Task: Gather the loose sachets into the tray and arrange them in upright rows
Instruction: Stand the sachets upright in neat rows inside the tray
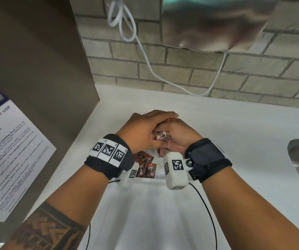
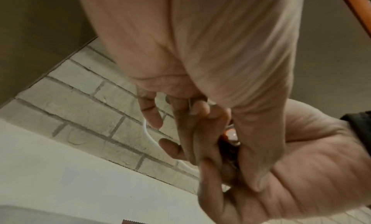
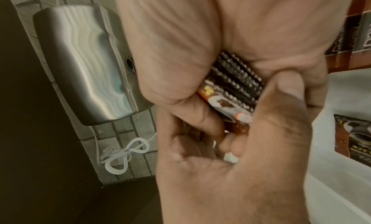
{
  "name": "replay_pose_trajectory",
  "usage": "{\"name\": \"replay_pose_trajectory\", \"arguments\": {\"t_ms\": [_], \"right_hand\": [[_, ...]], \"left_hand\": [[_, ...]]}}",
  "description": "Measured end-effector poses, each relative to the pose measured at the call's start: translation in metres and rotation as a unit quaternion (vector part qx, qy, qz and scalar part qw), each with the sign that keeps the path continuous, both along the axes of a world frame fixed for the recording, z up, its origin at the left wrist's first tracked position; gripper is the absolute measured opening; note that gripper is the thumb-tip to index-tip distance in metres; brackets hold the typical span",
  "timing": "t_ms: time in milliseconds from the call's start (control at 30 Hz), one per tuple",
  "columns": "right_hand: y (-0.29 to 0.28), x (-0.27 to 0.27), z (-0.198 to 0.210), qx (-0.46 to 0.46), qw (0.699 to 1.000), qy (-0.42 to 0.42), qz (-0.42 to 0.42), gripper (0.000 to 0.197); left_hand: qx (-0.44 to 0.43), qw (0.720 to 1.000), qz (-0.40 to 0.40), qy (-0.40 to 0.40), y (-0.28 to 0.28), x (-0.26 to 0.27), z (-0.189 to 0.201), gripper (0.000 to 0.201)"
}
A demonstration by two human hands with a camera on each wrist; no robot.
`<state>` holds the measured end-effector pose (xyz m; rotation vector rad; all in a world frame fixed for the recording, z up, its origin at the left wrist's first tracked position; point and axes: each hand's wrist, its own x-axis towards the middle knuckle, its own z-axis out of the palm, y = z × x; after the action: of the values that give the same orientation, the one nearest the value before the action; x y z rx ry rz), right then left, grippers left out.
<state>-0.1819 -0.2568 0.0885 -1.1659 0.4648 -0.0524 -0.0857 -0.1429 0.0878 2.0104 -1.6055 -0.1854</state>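
Both fingers (image 1: 165, 117) round sachet stack (image 1: 162, 135)

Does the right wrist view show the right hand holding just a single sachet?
No. The right hand grips a stack of sachets, whose crimped edges show side by side between palm and fingers.

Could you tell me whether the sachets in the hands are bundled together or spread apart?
Bundled: the sachets sit stacked edge to edge, gripped between the right hand and left hand.
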Motion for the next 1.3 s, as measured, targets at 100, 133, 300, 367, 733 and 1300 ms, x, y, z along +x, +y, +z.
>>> {"name": "replay_pose_trajectory", "arguments": {"t_ms": [100,133,300,367,733,1300], "right_hand": [[0.003,-0.004,-0.001,0.004,1.0,-0.007,0.01,0.021],[0.002,-0.007,0.0,-0.014,1.0,-0.006,0.02,0.019],[-0.006,-0.012,-0.002,-0.21,0.977,0.011,-0.032,0.012],[-0.005,-0.009,-0.002,-0.233,0.971,0.002,-0.051,0.016],[0.013,0.015,0.001,-0.366,0.924,-0.033,-0.106,0.017],[-0.048,0.015,0.018,-0.411,0.91,-0.04,-0.044,0.008]], "left_hand": [[0.006,1.0,-0.001,0.009,0.001,-0.005,0.003,0.084],[0.01,1.0,0.001,0.001,0.003,-0.005,0.003,0.083],[0.032,0.996,0.03,-0.078,0.006,0.002,0.005,0.098],[0.042,0.998,0.037,0.009,0.005,0.01,0.006,0.119],[-0.084,0.711,-0.01,0.699,-0.005,0.025,0.001,0.048],[-0.049,0.836,0.023,0.546,-0.015,0.024,-0.008,0.048]]}}
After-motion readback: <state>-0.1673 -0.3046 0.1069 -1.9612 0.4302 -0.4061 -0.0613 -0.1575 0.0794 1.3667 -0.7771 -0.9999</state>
